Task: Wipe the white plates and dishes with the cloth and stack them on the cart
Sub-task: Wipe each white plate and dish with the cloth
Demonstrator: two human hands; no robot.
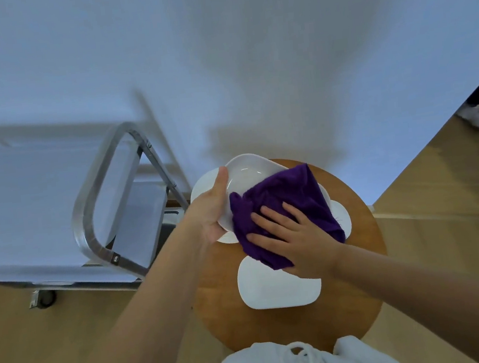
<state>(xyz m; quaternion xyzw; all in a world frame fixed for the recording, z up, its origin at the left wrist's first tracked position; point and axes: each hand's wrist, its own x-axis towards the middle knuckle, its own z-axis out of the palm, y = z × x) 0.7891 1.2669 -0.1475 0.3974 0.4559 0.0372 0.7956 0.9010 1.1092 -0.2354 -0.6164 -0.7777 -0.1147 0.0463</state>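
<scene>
My left hand [212, 206] grips the left rim of a white rounded-square dish [248, 176], held tilted above the round wooden table [224, 296]. My right hand [292, 238] lies with straight fingers on a purple cloth [287, 202] and presses it against the dish's near side. Under the dish, white plates [342, 217] lie on the table, mostly hidden. A white rounded-square plate [277, 292] sits flat on the table nearer to me.
A metal cart [97, 197] with a tubular handle and a flat pale top stands to the left of the table, on wheels. A white wall rises behind. Wooden floor surrounds the table, and someone's shoe [477, 115] shows at the far right.
</scene>
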